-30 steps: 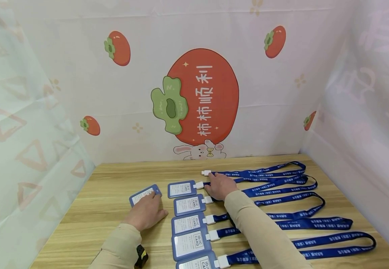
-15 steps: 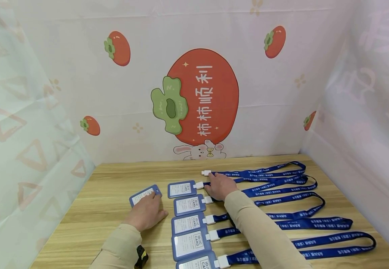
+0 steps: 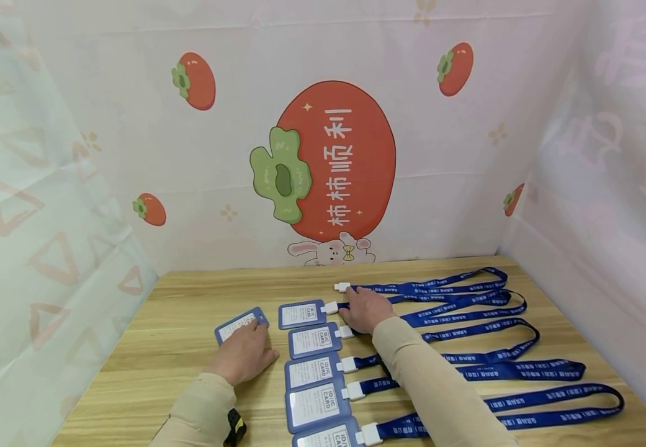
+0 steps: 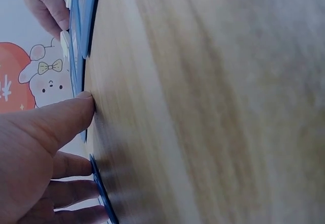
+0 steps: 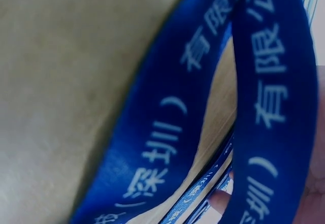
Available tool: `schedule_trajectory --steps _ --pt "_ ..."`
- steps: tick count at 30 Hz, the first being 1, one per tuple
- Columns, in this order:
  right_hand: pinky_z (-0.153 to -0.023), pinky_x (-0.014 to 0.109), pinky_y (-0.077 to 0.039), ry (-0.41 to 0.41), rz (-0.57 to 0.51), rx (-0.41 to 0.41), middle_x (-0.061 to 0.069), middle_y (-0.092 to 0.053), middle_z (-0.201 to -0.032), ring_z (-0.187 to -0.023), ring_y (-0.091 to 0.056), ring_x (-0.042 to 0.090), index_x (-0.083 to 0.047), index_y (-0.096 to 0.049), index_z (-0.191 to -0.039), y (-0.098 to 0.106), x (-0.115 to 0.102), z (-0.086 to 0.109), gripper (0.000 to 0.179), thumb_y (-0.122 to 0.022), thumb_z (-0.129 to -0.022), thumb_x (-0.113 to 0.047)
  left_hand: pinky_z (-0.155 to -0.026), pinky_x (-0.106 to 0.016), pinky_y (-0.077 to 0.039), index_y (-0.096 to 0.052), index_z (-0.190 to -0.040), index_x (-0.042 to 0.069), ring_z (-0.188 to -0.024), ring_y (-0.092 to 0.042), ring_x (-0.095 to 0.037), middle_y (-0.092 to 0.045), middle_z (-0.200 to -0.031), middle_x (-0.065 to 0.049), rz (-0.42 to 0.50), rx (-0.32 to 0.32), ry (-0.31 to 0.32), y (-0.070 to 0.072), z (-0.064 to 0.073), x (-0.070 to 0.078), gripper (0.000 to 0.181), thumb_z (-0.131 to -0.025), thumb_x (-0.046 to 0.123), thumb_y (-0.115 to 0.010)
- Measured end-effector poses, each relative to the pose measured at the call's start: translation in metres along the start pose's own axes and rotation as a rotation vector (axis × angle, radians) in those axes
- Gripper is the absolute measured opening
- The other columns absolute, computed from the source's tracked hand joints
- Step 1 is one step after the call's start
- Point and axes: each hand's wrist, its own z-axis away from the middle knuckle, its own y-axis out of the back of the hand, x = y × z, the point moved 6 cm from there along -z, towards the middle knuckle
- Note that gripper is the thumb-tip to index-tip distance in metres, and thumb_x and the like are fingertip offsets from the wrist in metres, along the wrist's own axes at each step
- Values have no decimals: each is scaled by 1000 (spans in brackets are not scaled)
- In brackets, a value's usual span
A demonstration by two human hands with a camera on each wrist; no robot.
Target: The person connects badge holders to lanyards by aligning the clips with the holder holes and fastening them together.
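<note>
In the head view my left hand (image 3: 244, 351) rests on a loose blue ID card holder (image 3: 233, 326), lying tilted at the left of the row. In the left wrist view, fingertips (image 4: 84, 214) touch the holder's face while the thumb reaches down to the table, apart from it. My right hand (image 3: 366, 309) lies over the far lanyards; a fingertip touches the far blue lanyard (image 3: 412, 288) just behind its white clip (image 3: 342, 287), which carries no holder. The thumb is near the second lanyard. Lanyard straps (image 5: 274, 107) cover much of the right wrist view, hiding most of the hand.
Several blue card holders (image 3: 315, 340) lie in a column, each joined by a white clip to a lanyard (image 3: 551, 371) looped rightward. A dark wrist strap with yellow (image 3: 236, 427) shows by the left sleeve. Printed cloth (image 3: 445, 186) walls the wooden table (image 3: 149, 372).
</note>
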Motion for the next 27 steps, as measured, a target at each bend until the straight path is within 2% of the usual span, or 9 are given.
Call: schedule_trajectory --steps 27 --pt "-115 53 -47 5 -13 6 13 -55 -154 -141 -54 34 -15 -47 -157 1 0 1 68 -60 -102 -53 -112 -58 -48 -53 -142 -12 -133 -55 -50 -51 -149 -34 -14 20 -14 -2 1 0 70 -97 37 -74"
